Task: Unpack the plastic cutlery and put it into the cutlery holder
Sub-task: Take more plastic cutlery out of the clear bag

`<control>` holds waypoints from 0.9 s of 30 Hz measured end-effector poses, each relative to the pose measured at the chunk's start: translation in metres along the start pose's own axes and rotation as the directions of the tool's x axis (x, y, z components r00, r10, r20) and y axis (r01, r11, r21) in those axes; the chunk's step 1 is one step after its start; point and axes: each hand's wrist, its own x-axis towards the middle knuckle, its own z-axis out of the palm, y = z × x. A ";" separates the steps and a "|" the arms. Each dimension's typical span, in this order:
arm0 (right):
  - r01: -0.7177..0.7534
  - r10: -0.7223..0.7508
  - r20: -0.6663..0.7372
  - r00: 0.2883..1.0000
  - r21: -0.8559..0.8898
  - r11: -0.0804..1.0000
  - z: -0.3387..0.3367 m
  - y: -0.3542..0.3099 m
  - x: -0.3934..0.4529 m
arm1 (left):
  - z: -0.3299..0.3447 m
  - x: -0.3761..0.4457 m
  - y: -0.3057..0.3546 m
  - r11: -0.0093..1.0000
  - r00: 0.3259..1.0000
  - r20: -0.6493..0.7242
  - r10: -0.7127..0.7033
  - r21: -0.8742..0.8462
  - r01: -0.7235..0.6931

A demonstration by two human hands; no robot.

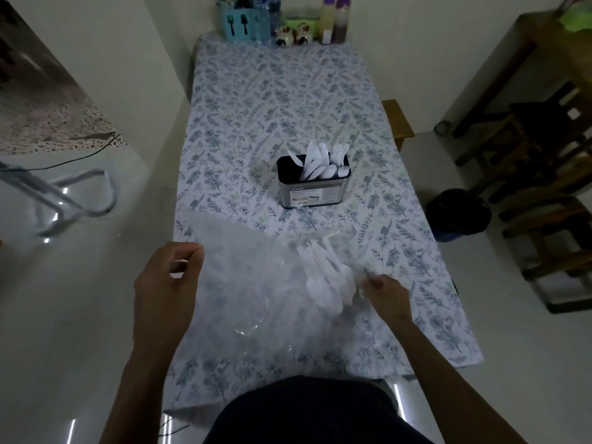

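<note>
cutlery bag (pixel 256 283) pinched by both hands: left hand (pixel 166 283), right hand (pixel 384 293), spoons (pixel 326 277) inside.

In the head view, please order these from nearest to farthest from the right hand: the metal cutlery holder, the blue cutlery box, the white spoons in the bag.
Measured from the right hand:
1. White spoons in the bag, just left of its fingertips.
2. Metal cutlery holder, mid-table, ahead.
3. Blue cutlery box, at the table's far end.
</note>
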 end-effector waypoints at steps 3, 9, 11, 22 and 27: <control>0.010 -0.010 0.045 0.999 0.007 1.000 -0.006 -0.008 -0.002 | -0.001 0.004 -0.002 0.999 1.000 0.000 0.022 -0.050 -0.022; -0.034 0.020 0.093 0.995 0.150 0.988 -0.011 -0.015 -0.001 | -0.003 0.008 -0.012 0.988 0.999 0.043 -0.003 -0.157 0.010; -0.008 -0.008 0.055 0.998 0.285 0.958 -0.020 -0.021 -0.005 | -0.004 0.008 -0.015 0.988 1.000 0.020 -0.011 -0.155 0.014; -0.133 0.086 0.101 0.991 0.754 0.643 -0.042 -0.010 -0.033 | -0.002 0.018 -0.052 0.988 0.981 -0.118 -0.153 -0.024 0.151; -0.120 0.051 0.115 0.992 0.749 0.652 -0.051 -0.023 -0.041 | 0.021 0.014 -0.076 0.940 0.968 -0.077 -0.239 0.233 0.250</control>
